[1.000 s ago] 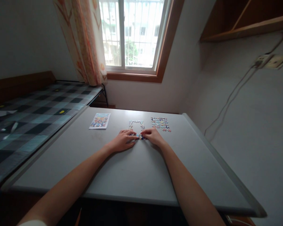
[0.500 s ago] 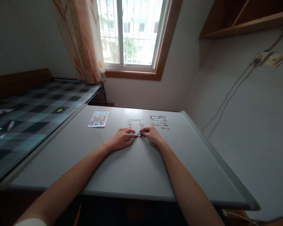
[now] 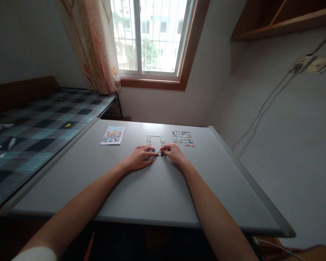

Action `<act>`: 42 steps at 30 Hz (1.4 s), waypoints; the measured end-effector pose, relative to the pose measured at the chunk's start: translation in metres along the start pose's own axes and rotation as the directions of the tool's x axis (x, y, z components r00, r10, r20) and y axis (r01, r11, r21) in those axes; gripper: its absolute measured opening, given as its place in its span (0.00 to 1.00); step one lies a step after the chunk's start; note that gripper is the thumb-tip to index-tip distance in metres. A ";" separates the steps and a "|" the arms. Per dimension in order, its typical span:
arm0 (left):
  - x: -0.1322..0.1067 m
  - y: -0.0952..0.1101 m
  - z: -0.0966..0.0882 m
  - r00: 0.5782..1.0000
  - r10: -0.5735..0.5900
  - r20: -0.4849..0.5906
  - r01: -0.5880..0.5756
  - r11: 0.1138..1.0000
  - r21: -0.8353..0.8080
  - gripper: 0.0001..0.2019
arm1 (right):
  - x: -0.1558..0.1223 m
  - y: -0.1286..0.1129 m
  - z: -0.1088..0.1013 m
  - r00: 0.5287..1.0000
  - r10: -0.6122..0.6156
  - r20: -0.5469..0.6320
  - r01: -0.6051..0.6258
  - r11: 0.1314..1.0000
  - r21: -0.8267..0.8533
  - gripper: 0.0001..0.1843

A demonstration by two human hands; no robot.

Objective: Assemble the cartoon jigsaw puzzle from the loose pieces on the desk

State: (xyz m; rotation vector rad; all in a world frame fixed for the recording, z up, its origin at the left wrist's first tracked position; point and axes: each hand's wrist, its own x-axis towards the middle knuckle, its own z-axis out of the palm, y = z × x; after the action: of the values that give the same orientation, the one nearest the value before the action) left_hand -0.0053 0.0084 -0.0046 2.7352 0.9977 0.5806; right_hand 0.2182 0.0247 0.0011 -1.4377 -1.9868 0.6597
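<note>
A jigsaw puzzle border (image 3: 155, 136) lies on the table, its pieces joined in a rectangle around a bare middle. My left hand (image 3: 140, 157) rests flat at the border's lower left, fingers stretched out and fingertips touching the bottom row. At the lower right corner, my right hand (image 3: 174, 153) has thumb and fingers pinched on a small puzzle piece; the fingers partly hide it. Between the two hands, a few blue, white and dark bottom pieces (image 3: 160, 153) show. Loose puzzle pieces (image 3: 182, 137) sit in rows beyond my right hand.
A printed picture sheet (image 3: 112, 135) lies left of the puzzle on the grey table (image 3: 152, 195). A bed with a checked cover (image 3: 43, 119) stands along the left. A cable (image 3: 260, 108) hangs down the right wall, and a wooden shelf (image 3: 288, 30) juts out above.
The view has tipped slightly, so everything sits a little higher. Both hands stay at the border's bottom edge, with only small finger movement.
</note>
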 end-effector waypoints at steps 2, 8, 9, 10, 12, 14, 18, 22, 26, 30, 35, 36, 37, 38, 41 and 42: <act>0.000 0.000 0.000 1.000 0.001 -0.005 -0.001 1.000 -0.005 0.17 | -0.001 -0.002 -0.001 1.000 -0.001 -0.003 0.001 1.000 -0.022 0.11; 0.000 -0.001 0.001 1.000 -0.002 -0.002 0.002 1.000 -0.007 0.17 | -0.002 -0.006 -0.001 1.000 0.016 -0.001 -0.016 0.998 -0.067 0.11; 0.000 -0.001 0.001 1.000 -0.002 -0.002 0.002 1.000 -0.007 0.17 | -0.002 -0.007 -0.001 1.000 0.018 -0.003 -0.018 0.997 -0.075 0.11; 0.000 -0.001 0.000 1.000 -0.001 -0.001 0.001 1.000 -0.007 0.17 | -0.002 -0.007 -0.001 1.000 0.022 -0.004 -0.022 0.997 -0.079 0.11; 0.000 0.000 0.000 1.000 -0.001 0.002 0.001 1.000 -0.006 0.17 | -0.002 -0.007 0.000 1.000 0.030 -0.004 -0.030 0.996 -0.080 0.11; 0.001 0.000 -0.001 1.000 -0.002 0.001 0.002 1.000 -0.006 0.17 | -0.002 -0.006 0.000 1.000 0.031 -0.003 -0.031 0.996 -0.080 0.11; 0.001 0.001 -0.001 1.000 0.003 -0.008 -0.003 1.000 -0.012 0.17 | -0.003 -0.007 0.000 1.000 0.021 0.002 -0.020 0.996 -0.091 0.08; 0.000 0.001 -0.001 1.000 0.000 -0.010 0.000 1.000 -0.010 0.17 | -0.003 -0.007 0.000 1.000 0.029 0.010 -0.028 0.995 -0.092 0.07; 0.001 0.002 -0.002 1.000 -0.001 -0.009 0.001 1.000 -0.008 0.17 | -0.004 -0.008 0.000 1.000 0.027 -0.004 -0.027 0.998 -0.065 0.05; 0.000 0.001 -0.003 1.000 -0.004 0.011 0.004 1.000 -0.011 0.18 | -0.003 -0.007 -0.001 1.000 0.024 -0.008 -0.024 0.999 0.046 0.02; -0.001 -0.001 -0.003 0.999 -0.045 0.023 0.046 0.997 -0.067 0.28 | -0.001 -0.003 -0.001 0.998 0.065 -0.009 -0.061 0.973 0.224 0.03; -0.001 -0.001 -0.003 0.998 -0.057 0.024 0.059 0.995 -0.080 0.30 | -0.001 -0.003 -0.001 0.998 0.067 -0.011 -0.062 0.970 0.236 0.04; -0.001 -0.001 -0.003 0.997 -0.068 0.021 0.069 0.994 -0.089 0.31 | -0.001 -0.002 -0.001 0.998 0.064 -0.011 -0.060 0.969 0.240 0.04; -0.001 -0.001 -0.003 0.997 -0.073 0.020 0.075 0.993 -0.093 0.31 | -0.001 -0.002 -0.002 0.998 0.057 -0.010 -0.053 0.970 0.236 0.04; 0.000 0.000 -0.003 0.998 -0.065 0.013 0.066 0.995 -0.078 0.26 | -0.002 -0.003 -0.004 1.000 0.027 0.007 -0.028 0.981 0.194 0.03; 0.000 0.000 -0.003 0.999 -0.052 0.012 0.052 0.996 -0.070 0.24 | -0.002 -0.003 -0.004 1.000 0.014 0.015 -0.016 0.985 0.172 0.03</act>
State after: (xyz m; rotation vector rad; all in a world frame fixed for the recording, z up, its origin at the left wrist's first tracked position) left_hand -0.0069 0.0083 -0.0016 2.6401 1.0230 0.5815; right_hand 0.2196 0.0217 0.0059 -1.3486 -1.8802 0.8288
